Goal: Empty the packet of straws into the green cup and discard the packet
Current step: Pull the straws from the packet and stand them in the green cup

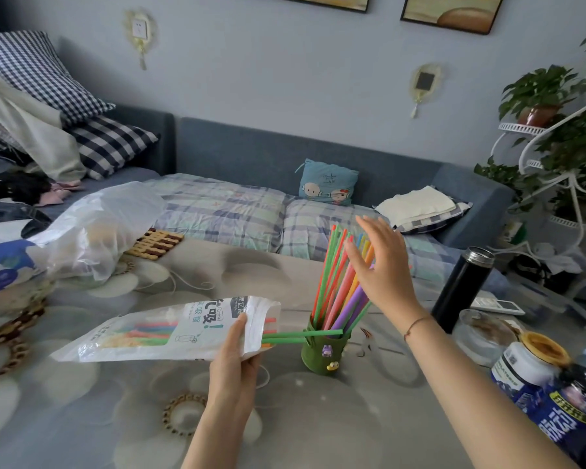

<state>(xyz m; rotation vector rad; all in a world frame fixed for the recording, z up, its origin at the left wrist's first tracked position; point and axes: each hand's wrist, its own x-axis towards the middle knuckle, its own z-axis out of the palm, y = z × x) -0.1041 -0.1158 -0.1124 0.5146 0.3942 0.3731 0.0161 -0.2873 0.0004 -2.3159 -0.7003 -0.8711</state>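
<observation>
A sofa [318, 157] runs along the far side of the room, and in front of it the table [149, 418], covered in a pale flower-print cloth, takes up most of what I can see. At about ten o'clock on the table sits a crumpled clear plastic bag [105, 225]. Nearer the middle, the packet [170, 330] lies roughly level in the air with its open mouth pointing toward three o'clock; the left hand [232, 360] grips it near that mouth, thumb on top and fingers underneath. A few straws seem to remain inside — the film blurs them — and two green straws [301, 335] stick out of the mouth, reaching across to the green cup's rim. At three o'clock stands a black flask [460, 289]. The right hand [383, 269] is spread open, fingers extended, its palm against the upper part of the straw bundle [342, 282], holding nothing. That bundle stands fanned in the green cup [322, 353], which sits upright on the table just right of the packet's mouth.
</observation>
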